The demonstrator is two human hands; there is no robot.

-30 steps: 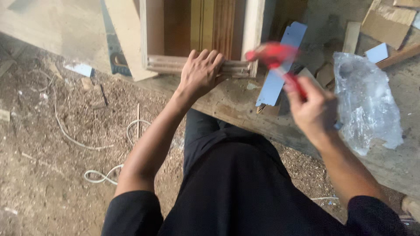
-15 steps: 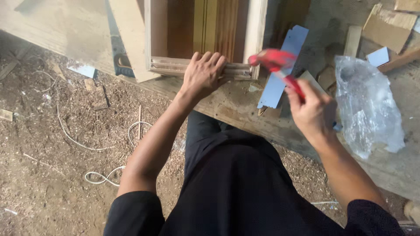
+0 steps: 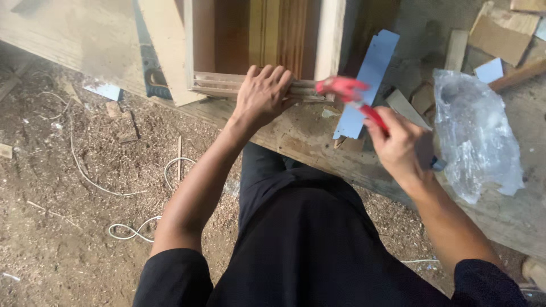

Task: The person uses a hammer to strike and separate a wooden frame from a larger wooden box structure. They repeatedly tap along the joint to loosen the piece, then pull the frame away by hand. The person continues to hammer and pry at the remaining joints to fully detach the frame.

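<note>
My left hand [image 3: 263, 94] lies flat on the moulded lower rail of a wooden frame [image 3: 216, 84] that rests on a worn workbench [image 3: 318, 142]. My right hand [image 3: 398, 145] grips the handle of a red hammer [image 3: 348, 94]. The hammer's red head hovers at the frame's right corner, just right of my left fingertips. A pale blue strip [image 3: 367, 82] lies on the bench behind the hammer.
A crumpled clear plastic bag [image 3: 475, 131] lies on the bench to the right, with wood offcuts [image 3: 503, 34] behind it. Sawdust covers the ground at left, where a white cord [image 3: 133, 227] curls. A saw handle [image 3: 152, 77] shows beside the frame.
The hammer head has dropped slightly and swung left toward the frame's corner. My left hand has stayed on the rail. The view has shifted a little.
</note>
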